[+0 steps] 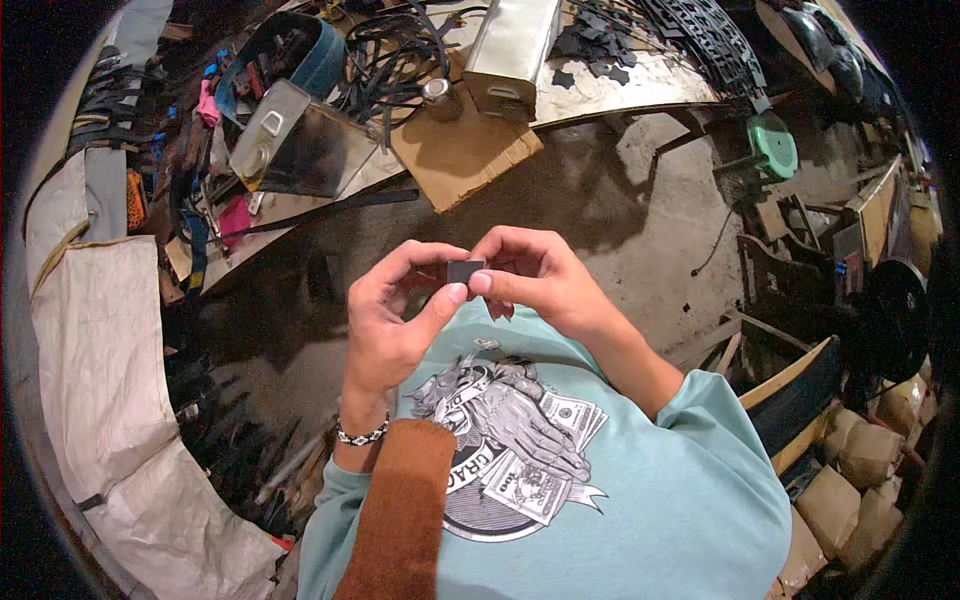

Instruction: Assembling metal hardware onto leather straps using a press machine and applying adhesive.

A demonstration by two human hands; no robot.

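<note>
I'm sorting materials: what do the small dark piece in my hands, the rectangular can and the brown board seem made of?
Dark piece: perhaps rubber or leather; matt, flat, straight-edged. Rectangular can: probably metal; shiny, with bright reflections. Brown board: likely cardboard; dull, with a ragged edge.

Front of the pale teal fabric T-shirt (pixel 660 480): black capitals (pixel 474 392) on a curved white ribbon (pixel 460 412), numerals (pixel 507 482) on grey-white printed banknotes (pixel 532 490).

the held piece (pixel 463 271) is dark grey. the t-shirt (pixel 690 480) is pale aqua, with a printed design (pixel 515 425) in black, grey and white. the bracelet (pixel 363 436) is patterned black and white; the strip (pixel 400 510) is rust brown. the cardboard (pixel 468 150) is tan, the tin (pixel 512 45) silver, the long sheet (pixel 105 340) off-white.
</note>
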